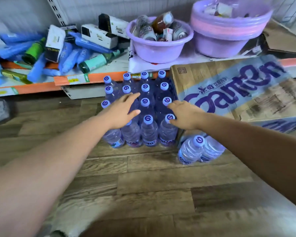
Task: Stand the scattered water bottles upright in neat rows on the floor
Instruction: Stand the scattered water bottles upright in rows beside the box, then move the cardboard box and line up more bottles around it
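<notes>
Several clear water bottles with lilac caps (pixel 146 103) stand upright in rows on the wooden floor (pixel 143 182), pressed against a cardboard case (pixel 229 89). My left hand (pixel 123 110) hovers over the left side of the block, fingers spread, empty. My right hand (pixel 184 115) rests with its fingertips at the caps on the block's right edge, fingers loosely apart. Two more bottles (pixel 195 149) stand apart at the right, in front of the case; the cap of the nearer one shows.
A low shelf with an orange edge strip (pixel 85 79) runs behind the bottles. On it lie blue packets, green bottles and white boxes (pixel 99 35). Two purple basins (pixel 159 41) hold cans and bottles. A folded carton (pixel 284 40) sits at the back right.
</notes>
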